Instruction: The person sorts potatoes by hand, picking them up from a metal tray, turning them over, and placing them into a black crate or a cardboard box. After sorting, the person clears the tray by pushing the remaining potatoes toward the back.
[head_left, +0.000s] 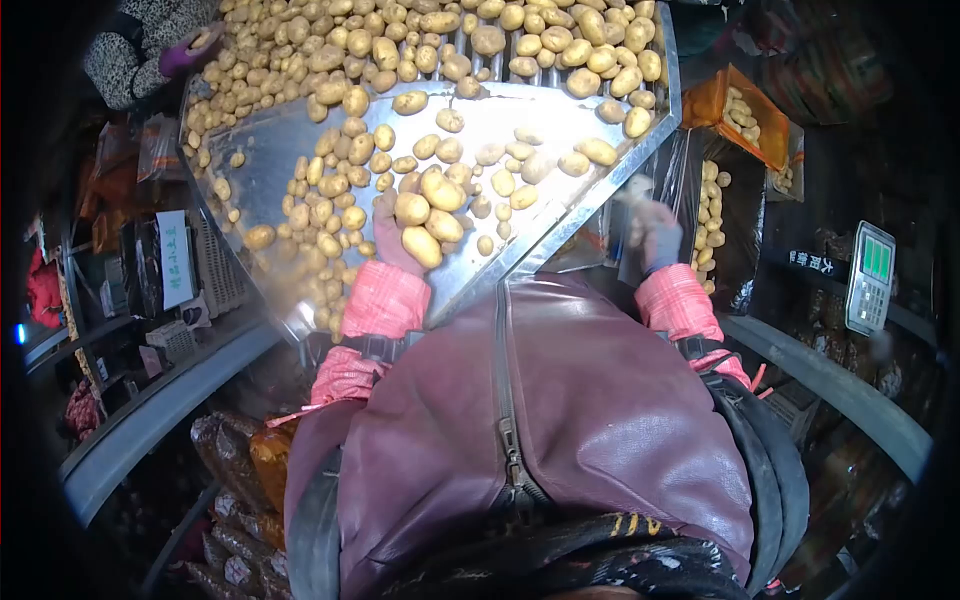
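My left hand [393,243], in a pink checked sleeve, is cupped under a small heap of large potatoes [441,188] over the metal sorting table [255,150]. Those potatoes cover most of its fingers. Off the table's right edge, my right hand [657,238] is smeared by motion, with a pale blur at its fingertips; I cannot tell whether it holds anything. Close by on its right is a dark-lined box of potatoes [712,215]. Loose potatoes [330,185] of mixed sizes lie just left of my left hand.
More potatoes [420,40] crowd the rollers at the back. An orange bag [765,95] of potatoes and a digital scale [870,278] stand to the right. At upper left, another person's purple-gloved hand [190,52] holds a potato. Grey rails [165,395] run along both sides.
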